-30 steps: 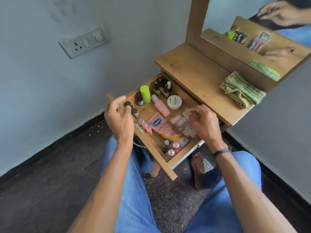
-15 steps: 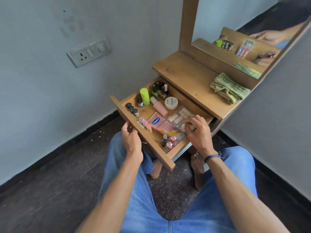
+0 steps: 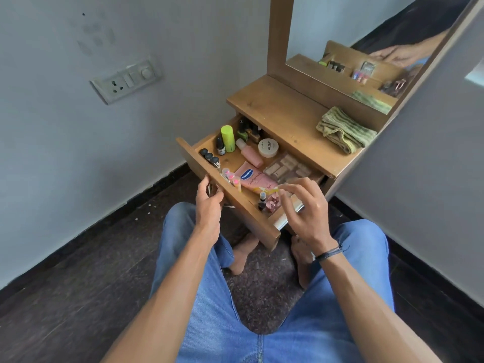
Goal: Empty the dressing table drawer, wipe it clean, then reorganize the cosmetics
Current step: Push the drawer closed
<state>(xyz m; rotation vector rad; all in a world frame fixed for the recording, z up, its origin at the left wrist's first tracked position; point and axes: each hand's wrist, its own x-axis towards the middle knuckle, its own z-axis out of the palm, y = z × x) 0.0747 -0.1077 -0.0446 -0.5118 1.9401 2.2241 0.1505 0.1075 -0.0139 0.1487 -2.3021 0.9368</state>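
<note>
The wooden drawer [image 3: 246, 206] of the dressing table stands pulled out and holds several cosmetics. Inside are a pink Vaseline tube [image 3: 252, 179], a lime-green bottle [image 3: 227, 138], a pink bottle [image 3: 250, 153], a white jar [image 3: 268, 147], a clear palette box [image 3: 286, 167], small black-capped bottles [image 3: 209, 157] and nail polishes [image 3: 267, 203]. My left hand [image 3: 209, 205] grips the metal handle on the drawer's front panel. My right hand [image 3: 306, 205] hovers over the drawer's near right corner, fingers apart, holding nothing that I can see.
A folded green striped cloth [image 3: 340, 132] lies on the table top [image 3: 275, 106] at the right. Behind it rises the mirror [image 3: 366, 35]. A switch plate [image 3: 125, 79] is on the left wall. My knees in jeans and bare feet are below the drawer on dark floor.
My left hand dropped from the drawer's top edge to the handle on its front. My right hand lifted off the palette box and drew back toward the near corner.
</note>
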